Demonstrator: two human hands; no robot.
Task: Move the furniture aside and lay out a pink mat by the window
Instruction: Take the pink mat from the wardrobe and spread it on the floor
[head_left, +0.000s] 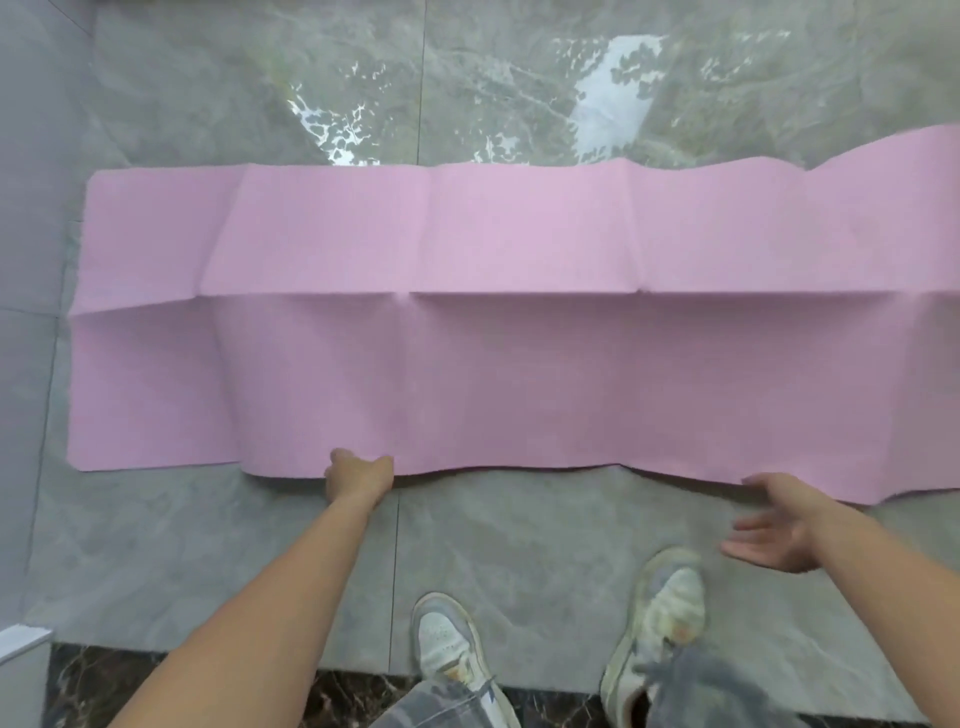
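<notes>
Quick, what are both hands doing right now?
Left hand: closed, gripping the near edge of the pink mat.
Right hand: open, holding nothing.

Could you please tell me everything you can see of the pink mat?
The mat is a long pink sheet, thin and foam-like by its look, spread open on the grey tiled floor, running left to right, its right end out of frame. Fold creases cross it: one lengthwise down the middle and several across, leaving the edges wavy. The left hand grips its near edge; the right hand is open beside that edge, apparently not touching it.
</notes>
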